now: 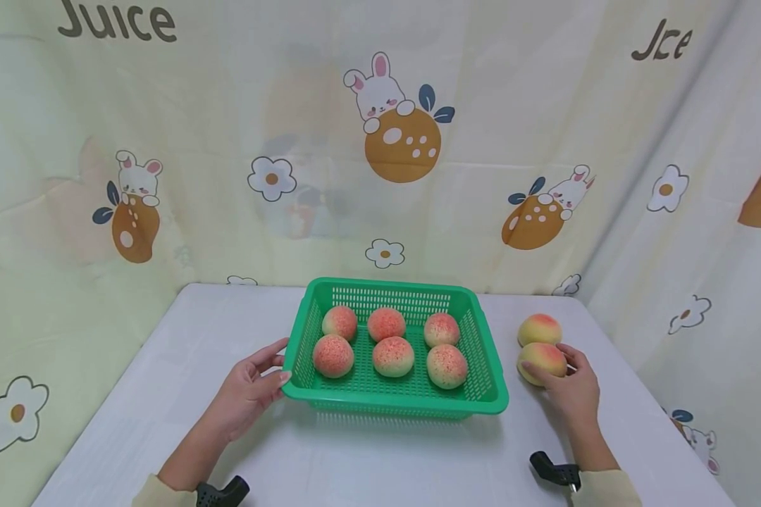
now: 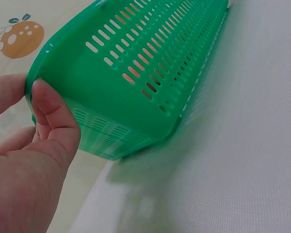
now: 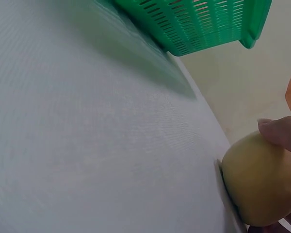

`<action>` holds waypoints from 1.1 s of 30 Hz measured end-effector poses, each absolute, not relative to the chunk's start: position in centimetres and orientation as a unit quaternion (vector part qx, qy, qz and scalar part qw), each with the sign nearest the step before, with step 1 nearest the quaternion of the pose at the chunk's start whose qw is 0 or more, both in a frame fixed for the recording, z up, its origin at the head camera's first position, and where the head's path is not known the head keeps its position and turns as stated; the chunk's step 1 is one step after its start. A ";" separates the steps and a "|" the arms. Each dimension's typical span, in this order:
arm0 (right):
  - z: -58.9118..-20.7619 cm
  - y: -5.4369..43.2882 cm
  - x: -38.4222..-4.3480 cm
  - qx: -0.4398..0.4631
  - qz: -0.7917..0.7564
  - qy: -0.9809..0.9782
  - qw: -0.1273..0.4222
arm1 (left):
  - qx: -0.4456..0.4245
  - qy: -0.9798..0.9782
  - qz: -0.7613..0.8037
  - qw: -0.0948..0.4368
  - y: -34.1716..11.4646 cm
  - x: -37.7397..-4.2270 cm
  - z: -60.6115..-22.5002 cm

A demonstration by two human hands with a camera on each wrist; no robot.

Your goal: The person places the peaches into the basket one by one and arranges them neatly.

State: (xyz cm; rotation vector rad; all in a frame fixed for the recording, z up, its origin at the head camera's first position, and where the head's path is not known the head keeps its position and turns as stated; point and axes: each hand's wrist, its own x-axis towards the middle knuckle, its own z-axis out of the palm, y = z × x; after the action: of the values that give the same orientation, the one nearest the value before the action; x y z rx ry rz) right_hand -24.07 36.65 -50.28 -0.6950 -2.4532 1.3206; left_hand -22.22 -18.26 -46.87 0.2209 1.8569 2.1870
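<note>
A green slotted plastic basket (image 1: 399, 402) stands mid-table with several pinkish-red peaches (image 1: 393, 357) inside, set in two rows. My left hand (image 1: 249, 393) pinches the basket's left rim, thumb on the outside, as the left wrist view shows beside the basket's end wall (image 2: 87, 73). Right of the basket, my right hand (image 1: 573, 389) holds a yellow peach with a red blush (image 1: 544, 359), thumb on its near left side and fingers round its right. In the right wrist view this peach (image 3: 259, 179) is low over the white cloth. A second yellow-red peach (image 1: 540, 329) lies just behind it.
A white cloth covers the table (image 1: 380, 465). Behind it hangs a cream curtain (image 1: 317, 232) printed with rabbits and flowers, which continues along both sides. Each wrist wears a black camera mount (image 1: 554, 470).
</note>
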 end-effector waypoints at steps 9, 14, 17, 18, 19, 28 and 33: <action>-49.9 36.2 -23.7 -0.244 0.465 -0.840 0.134 | 0.085 0.643 0.750 0.129 -18.2 -22.3 -46.8; -49.5 36.1 -23.3 -0.237 0.461 -0.844 0.138 | 0.087 0.644 0.749 0.128 -18.2 -22.2 -46.7; -49.1 35.8 -22.8 -0.227 0.460 -0.846 0.146 | 0.086 0.646 0.748 0.128 -18.2 -22.2 -46.7; -48.9 35.7 -22.7 -0.225 0.460 -0.846 0.147 | 0.085 0.647 0.747 0.128 -18.2 -22.2 -46.7; -48.8 35.6 -22.5 -0.222 0.460 -0.847 0.149 | 0.084 0.648 0.746 0.128 -18.2 -22.2 -46.7; -46.6 34.5 -21.2 -0.198 0.472 -0.846 0.149 | 0.081 0.646 0.748 0.128 -18.2 -22.3 -46.8; -45.3 33.8 -20.6 -0.172 0.488 -0.843 0.151 | 0.078 0.646 0.749 0.127 -18.2 -22.3 -46.9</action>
State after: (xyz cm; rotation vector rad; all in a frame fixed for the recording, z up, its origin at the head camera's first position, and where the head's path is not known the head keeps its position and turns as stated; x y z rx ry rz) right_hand -20.57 33.76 -45.30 -0.4932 -2.4190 1.4000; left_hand -22.32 -18.25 -46.90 0.2256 1.8804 2.1783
